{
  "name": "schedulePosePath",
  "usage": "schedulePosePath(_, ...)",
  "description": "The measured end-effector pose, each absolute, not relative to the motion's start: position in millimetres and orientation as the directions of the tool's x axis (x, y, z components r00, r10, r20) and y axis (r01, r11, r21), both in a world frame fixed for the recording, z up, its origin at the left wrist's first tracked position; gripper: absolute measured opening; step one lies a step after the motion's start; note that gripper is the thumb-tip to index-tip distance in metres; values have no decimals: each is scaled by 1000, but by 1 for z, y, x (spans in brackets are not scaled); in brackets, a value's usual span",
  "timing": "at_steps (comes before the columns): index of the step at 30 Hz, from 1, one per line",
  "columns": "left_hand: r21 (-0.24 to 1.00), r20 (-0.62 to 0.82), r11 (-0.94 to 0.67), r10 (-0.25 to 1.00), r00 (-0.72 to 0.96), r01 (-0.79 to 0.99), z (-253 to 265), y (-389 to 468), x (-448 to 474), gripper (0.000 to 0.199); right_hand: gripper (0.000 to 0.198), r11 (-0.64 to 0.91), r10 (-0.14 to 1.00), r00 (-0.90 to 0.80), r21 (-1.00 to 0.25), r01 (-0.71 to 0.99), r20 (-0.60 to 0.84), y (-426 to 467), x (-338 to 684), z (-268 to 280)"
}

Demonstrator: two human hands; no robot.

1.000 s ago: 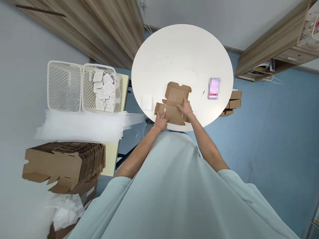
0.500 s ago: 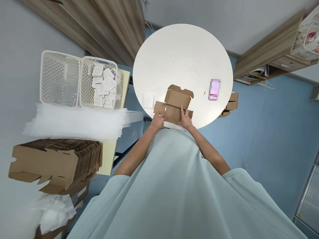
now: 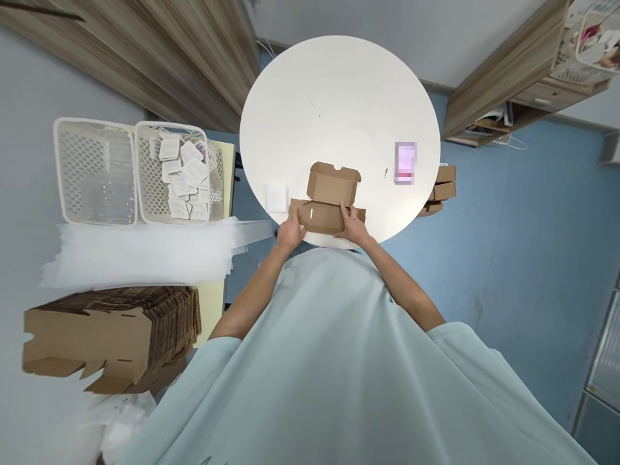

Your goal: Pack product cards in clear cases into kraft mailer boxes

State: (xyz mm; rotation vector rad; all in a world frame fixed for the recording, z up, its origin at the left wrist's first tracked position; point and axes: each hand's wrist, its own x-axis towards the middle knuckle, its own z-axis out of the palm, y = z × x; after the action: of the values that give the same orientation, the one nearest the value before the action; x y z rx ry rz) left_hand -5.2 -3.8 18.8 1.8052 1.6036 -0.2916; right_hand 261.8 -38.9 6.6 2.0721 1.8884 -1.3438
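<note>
A partly folded brown cardboard box (image 3: pixel 333 187) lies near the front edge of the round white table (image 3: pixel 339 90). Its lid panel with a notch leans away from me, and a small white slot shows in the nearer panel. My left hand (image 3: pixel 290 232) grips the left end of that panel. On the right, my right hand (image 3: pixel 354 227) holds the nearer panel, thumb along the fold and the other fingers partly hidden beneath. Just left of the box sits a flat white packet (image 3: pixel 277 198).
A pixelated pink item (image 3: pixel 405 163) lies on the table's right. Left stand a basket of white packets (image 3: pixel 184 174), a clear-lined basket (image 3: pixel 97 171), white foam sheets (image 3: pixel 140 252) and stacked flat cardboard (image 3: pixel 92 336). Small boxes (image 3: pixel 443 182) are beyond the table's right edge.
My left hand has shifted from the nearer panel's slot to its left end. The box has turned a little and lies straighter. The whole view has shifted slightly.
</note>
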Motion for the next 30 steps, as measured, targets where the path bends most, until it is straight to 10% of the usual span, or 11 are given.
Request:
schedulePosePath(7, 261, -636, 79, 764, 110, 962, 34, 10, 22, 89, 125, -290, 775, -89, -478, 829, -625, -24, 268, 10)
schedulePosePath(21, 277, -560, -57, 802, 209, 959, 37, 11, 24, 65, 133, -312, 780, -95, -516, 798, -618, -26, 266, 10)
schedulePosePath(25, 229, -445, 96, 895, 16, 969, 36, 8, 9, 65, 130, -306, 783, -101, -522, 796, -614, -26, 265, 9)
schedulePosePath(30, 230, -529, 171, 848, -24, 958, 35, 7, 0, 28, 133, -269, 789, -123, -518, 812, -602, -26, 266, 7)
